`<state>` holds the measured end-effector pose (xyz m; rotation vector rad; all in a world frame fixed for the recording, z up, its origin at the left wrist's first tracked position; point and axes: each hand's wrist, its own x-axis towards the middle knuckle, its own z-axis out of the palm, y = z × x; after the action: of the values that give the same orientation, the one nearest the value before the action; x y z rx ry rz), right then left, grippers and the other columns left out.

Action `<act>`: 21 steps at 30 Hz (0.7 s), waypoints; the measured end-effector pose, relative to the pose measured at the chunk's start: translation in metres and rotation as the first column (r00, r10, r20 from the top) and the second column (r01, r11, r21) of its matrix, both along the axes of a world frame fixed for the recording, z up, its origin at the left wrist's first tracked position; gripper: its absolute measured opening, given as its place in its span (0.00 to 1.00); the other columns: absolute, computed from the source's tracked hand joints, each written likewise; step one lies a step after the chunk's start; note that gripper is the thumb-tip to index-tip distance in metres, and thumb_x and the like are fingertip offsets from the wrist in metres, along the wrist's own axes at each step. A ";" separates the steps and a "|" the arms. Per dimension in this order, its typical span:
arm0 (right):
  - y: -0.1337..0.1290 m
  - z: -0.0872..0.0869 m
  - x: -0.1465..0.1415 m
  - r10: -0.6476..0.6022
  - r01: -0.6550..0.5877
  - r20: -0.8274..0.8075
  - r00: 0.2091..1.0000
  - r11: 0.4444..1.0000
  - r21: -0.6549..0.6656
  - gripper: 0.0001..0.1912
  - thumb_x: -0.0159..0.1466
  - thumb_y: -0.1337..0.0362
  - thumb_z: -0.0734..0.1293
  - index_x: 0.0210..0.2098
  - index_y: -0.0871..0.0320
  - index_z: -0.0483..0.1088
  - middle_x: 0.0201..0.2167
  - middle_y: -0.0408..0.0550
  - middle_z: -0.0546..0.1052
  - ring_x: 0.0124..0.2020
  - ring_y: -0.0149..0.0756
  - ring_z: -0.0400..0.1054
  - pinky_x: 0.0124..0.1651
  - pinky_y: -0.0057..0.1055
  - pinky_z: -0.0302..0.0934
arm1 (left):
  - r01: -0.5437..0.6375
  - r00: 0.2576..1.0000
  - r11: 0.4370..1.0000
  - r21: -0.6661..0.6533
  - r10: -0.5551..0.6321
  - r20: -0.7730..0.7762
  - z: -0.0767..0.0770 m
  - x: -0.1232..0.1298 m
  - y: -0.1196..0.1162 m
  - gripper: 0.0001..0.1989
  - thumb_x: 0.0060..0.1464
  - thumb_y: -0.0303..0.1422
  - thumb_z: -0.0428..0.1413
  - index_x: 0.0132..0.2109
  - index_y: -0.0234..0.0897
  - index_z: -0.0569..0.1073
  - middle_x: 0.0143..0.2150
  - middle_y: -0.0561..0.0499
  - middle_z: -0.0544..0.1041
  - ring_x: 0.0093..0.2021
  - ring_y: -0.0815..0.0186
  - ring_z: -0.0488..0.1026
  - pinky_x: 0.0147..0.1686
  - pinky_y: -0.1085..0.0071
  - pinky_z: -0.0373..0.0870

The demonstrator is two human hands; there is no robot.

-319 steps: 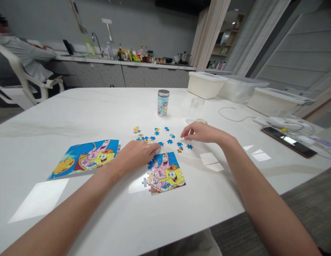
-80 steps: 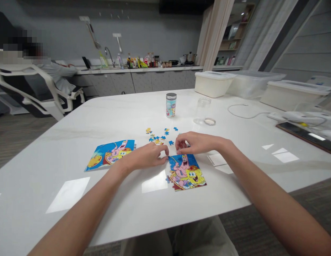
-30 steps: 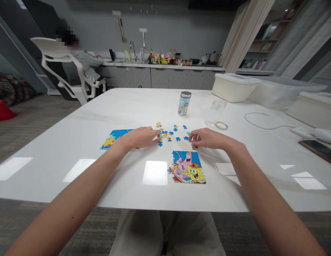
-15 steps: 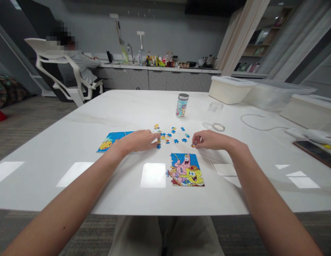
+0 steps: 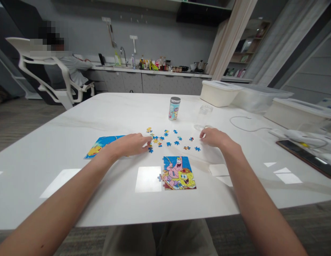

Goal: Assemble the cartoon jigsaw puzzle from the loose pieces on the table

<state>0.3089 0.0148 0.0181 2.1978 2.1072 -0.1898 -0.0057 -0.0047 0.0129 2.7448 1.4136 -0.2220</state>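
My left hand [image 5: 134, 143] rests low over the table, thumb and index finger apart beside a blue puzzle piece [image 5: 150, 150]. Its wrist partly hides an assembled puzzle section [image 5: 101, 142] showing blue and yellow. My right hand [image 5: 213, 137] hovers with curled, parted fingers and nothing visible between them. Close to it on the left lie a blue piece [image 5: 197, 149] and a red-and-blue piece [image 5: 191, 139]. Several more loose pieces [image 5: 169, 144] are scattered between the hands. Nearer me lies a larger assembled section [image 5: 178, 172] with pink and yellow cartoon figures.
A printed canister [image 5: 174, 108] with a metal lid stands behind the pieces, and a clear container [image 5: 205, 113] is beside it. Lidded storage boxes [image 5: 220, 93], a cable [image 5: 231, 122] and a phone [image 5: 305, 156] are on the right. Another person [image 5: 74, 67] sits far left.
My right hand has moved right, away from a piece it was touching, and pieces near it now show. The left hand stays by the same pieces. The whole view has shifted slightly.
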 end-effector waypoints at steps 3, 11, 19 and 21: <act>0.001 0.000 0.002 -0.007 0.007 -0.016 1.000 1.000 -0.025 0.13 0.54 0.66 0.64 0.38 0.54 0.74 0.44 0.53 0.75 0.40 0.43 0.72 0.33 0.31 0.62 | -0.007 1.000 1.000 0.000 0.007 -0.004 -0.002 0.000 0.001 0.13 0.59 0.38 0.44 0.45 0.41 0.70 0.29 0.46 0.72 0.26 0.65 0.69 0.27 0.70 0.61; 0.003 -0.002 0.000 0.039 -0.043 -0.062 0.997 0.997 -0.060 0.15 0.53 0.70 0.63 0.38 0.55 0.76 0.45 0.53 0.76 0.40 0.41 0.72 0.34 0.30 0.62 | -0.058 0.998 0.997 -0.047 0.059 0.010 0.000 0.004 -0.001 0.16 0.59 0.40 0.44 0.46 0.40 0.70 0.34 0.42 0.74 0.30 0.62 0.71 0.31 0.67 0.64; 0.002 -0.005 -0.006 0.083 -0.090 -0.080 0.993 0.992 -0.088 0.17 0.55 0.70 0.63 0.43 0.57 0.75 0.45 0.54 0.77 0.42 0.43 0.71 0.37 0.31 0.62 | -0.065 0.998 0.995 -0.081 0.066 0.002 0.004 0.006 -0.004 0.15 0.57 0.38 0.44 0.47 0.39 0.69 0.35 0.42 0.74 0.31 0.61 0.72 0.32 0.67 0.64; 0.002 -0.005 -0.007 0.085 -0.093 -0.079 0.993 0.991 -0.092 0.17 0.55 0.69 0.63 0.44 0.57 0.75 0.45 0.54 0.77 0.42 0.43 0.72 0.37 0.31 0.62 | -0.066 0.998 0.994 -0.086 0.066 0.000 0.005 0.006 -0.004 0.15 0.57 0.38 0.44 0.47 0.39 0.69 0.35 0.42 0.74 0.32 0.61 0.72 0.33 0.67 0.64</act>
<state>0.3019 0.0169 0.0135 2.0695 2.1804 -0.3639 0.0008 -0.0084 0.0177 2.6250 1.4552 -0.2690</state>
